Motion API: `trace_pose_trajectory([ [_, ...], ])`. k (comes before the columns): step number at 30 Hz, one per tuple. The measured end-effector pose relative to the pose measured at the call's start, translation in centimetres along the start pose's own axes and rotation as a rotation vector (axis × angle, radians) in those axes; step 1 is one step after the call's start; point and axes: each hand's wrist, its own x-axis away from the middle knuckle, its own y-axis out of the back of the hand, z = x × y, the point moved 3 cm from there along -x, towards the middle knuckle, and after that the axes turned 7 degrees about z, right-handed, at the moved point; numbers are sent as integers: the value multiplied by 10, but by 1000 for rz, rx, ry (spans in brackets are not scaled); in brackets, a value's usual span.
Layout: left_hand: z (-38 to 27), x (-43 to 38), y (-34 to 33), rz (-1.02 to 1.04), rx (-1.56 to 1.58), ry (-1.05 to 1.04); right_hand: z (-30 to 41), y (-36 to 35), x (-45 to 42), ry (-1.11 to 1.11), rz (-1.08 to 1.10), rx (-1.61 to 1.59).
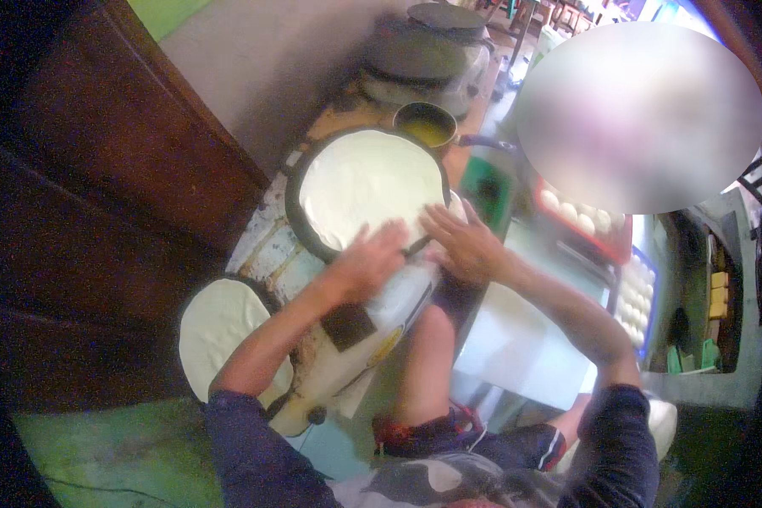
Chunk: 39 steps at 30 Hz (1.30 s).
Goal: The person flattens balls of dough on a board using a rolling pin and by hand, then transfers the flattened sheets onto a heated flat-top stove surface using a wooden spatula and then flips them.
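Note:
A wide, thin sheet of pale dough (368,181) lies over a round dark griddle (297,219) before me. My left hand (371,260), blurred, is at the sheet's near edge, its fingers spread loosely. At the near right edge, my right hand (463,241) has its fingers over the dough, and a flap of dough hangs past the rim beside it. Whether either hand pinches the dough cannot be told. A second dough sheet (222,330) lies on another round griddle at the lower left, partly behind my left forearm.
Behind the griddle stands a pan of yellowish liquid (427,127), with dark round griddles (419,54) beyond. At right are a red tray (623,244) and a blue tray (653,298) of dough balls, beside a pale tabletop (514,330). A brown wooden panel (133,159) rises at left.

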Motion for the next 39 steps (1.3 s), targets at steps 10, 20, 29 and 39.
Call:
trace_pose_trajectory([
  [10, 120, 23, 51, -34, -658, 757, 73, -37, -64, 329, 144, -371],
  [20, 166, -33, 21, -104, -493, 744, 101, -41, -104, 411, 106, -450],
  [29, 99, -40, 31, -211, -391, 715, 55, -23, 3, 128, 359, -353],
  [39, -79, -275, -133, -263, 1118, 376, -70, -63, 241, -646, -177, -946],
])
